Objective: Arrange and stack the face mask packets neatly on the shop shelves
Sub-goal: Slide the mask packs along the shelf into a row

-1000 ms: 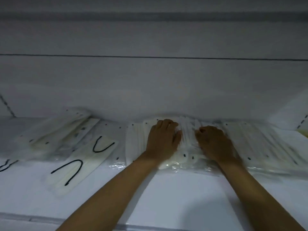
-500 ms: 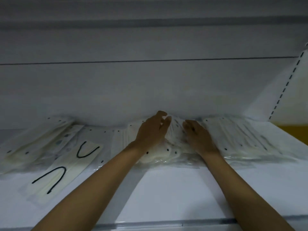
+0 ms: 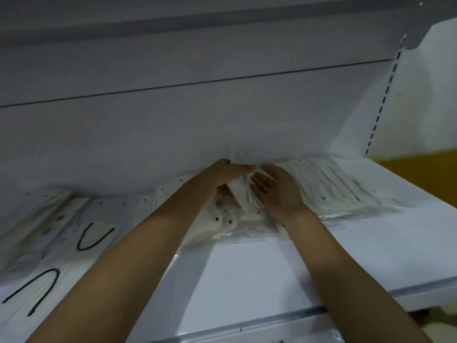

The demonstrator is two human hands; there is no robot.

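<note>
Both hands are working the middle of the white metal shop shelf (image 3: pixel 247 273) here. The left hand (image 3: pixel 222 174) and right hand (image 3: pixel 277 191) are squeezing a bundle of white face masks in clear plastic packets (image 3: pixel 241 191) between them, standing it up on edge against the pale grey back panel (image 3: pixel 222 115). Left-hand fingers are curling over the top of the bundle, and the right palm is pressing its side with fingers wrapping toward it, so both are gripping it.

From the bundle, at about 6 o'clock, a messy heap of clear packets with white masks and small black dots (image 3: pixel 230 221) is lying flat on the shelf, touching the bundle's base. At 3 o'clock, a flat row of white mask packets (image 3: pixel 341 186) is lying along the back, just beside the right hand. Over at 8 o'clock, well apart, flat packets of cream masks with black ear loops (image 3: pixel 74 241) are spreading toward the shelf's left end, partly overlapping each other.

At 2 o'clock a slotted white upright strip (image 3: pixel 383 95) is running up the wall, with a yellow surface (image 3: pixel 420 177) beyond it.
</note>
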